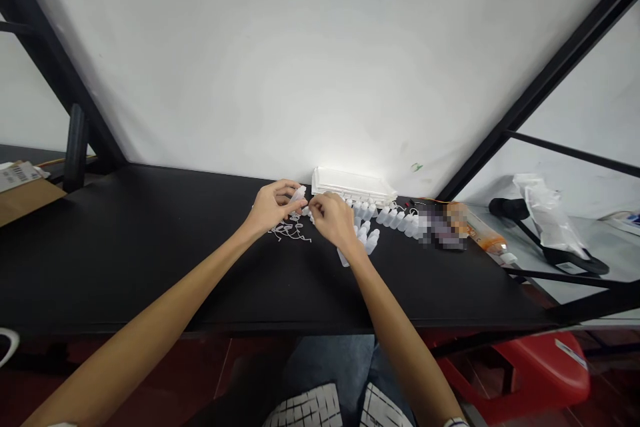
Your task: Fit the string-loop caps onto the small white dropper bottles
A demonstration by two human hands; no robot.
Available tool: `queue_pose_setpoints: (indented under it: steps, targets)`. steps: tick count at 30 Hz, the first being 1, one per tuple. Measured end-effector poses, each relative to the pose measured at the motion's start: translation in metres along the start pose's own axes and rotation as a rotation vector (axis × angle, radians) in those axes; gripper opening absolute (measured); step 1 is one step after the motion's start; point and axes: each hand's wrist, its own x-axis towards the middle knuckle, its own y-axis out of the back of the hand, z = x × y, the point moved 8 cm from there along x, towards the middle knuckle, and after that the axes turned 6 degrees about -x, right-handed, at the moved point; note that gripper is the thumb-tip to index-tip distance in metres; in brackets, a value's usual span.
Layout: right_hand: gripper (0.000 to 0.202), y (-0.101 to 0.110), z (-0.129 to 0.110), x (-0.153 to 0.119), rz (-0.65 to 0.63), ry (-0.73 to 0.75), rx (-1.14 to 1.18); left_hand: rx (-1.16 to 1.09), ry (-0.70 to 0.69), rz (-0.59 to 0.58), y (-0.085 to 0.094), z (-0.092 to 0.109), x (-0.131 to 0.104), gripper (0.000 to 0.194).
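While our left hand (270, 208) pinches a small translucent plastic bottle (298, 195) steady above the black tabletop (150, 247), our right hand (333, 217) apparently grips its tip; spare bottles (395, 218) lie just right.

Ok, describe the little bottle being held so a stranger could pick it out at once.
Start at the black table and go to the white tray against the back wall. Just left of the tray the left hand and right hand meet over some loose white loops. The small white bottle is the one lifted in the left fingers, while the other bottles rest on the table.
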Motion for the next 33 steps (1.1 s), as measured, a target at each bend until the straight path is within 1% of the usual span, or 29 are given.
queue_pose_setpoints:
  steps: [3, 5, 7, 9, 15, 21, 28, 31, 33]
  targets:
    - [0.012, 0.023, 0.014, -0.001, 0.154, -0.079, 0.322, -0.009, -0.026, 0.023, 0.0, 0.003, -0.001, 0.046]
    - [0.012, 0.03, 0.022, -0.001, 0.224, -0.116, 0.533, -0.008, -0.031, 0.022, -0.002, 0.004, -0.001, 0.045]
    - [0.014, 0.03, 0.026, -0.001, 0.237, -0.141, 0.68, 0.007, -0.028, 0.007, -0.005, 0.004, -0.003, 0.043]
    - [0.014, 0.026, 0.026, -0.001, 0.204, -0.15, 0.756, 0.039, -0.026, -0.016, -0.009, 0.003, -0.004, 0.041]
    - [0.012, 0.017, 0.021, 0.0, 0.097, -0.162, 0.869, 0.119, -0.029, -0.079, -0.015, -0.002, -0.005, 0.038]
    - [0.021, 0.013, 0.021, 0.001, 0.013, -0.177, 1.014, 0.129, -0.019, -0.07, -0.016, -0.001, -0.006, 0.042]
    - [0.026, 0.012, 0.016, -0.001, -0.111, -0.129, 0.988, 0.092, -0.017, -0.109, -0.018, -0.002, -0.007, 0.041]
    - [0.025, 0.01, 0.017, -0.001, -0.129, -0.132, 0.972, 0.093, -0.023, -0.117, -0.018, -0.004, -0.007, 0.042]
    - [0.025, 0.008, 0.018, -0.001, -0.138, -0.132, 0.959, 0.122, -0.039, -0.112, -0.018, -0.004, -0.007, 0.039]
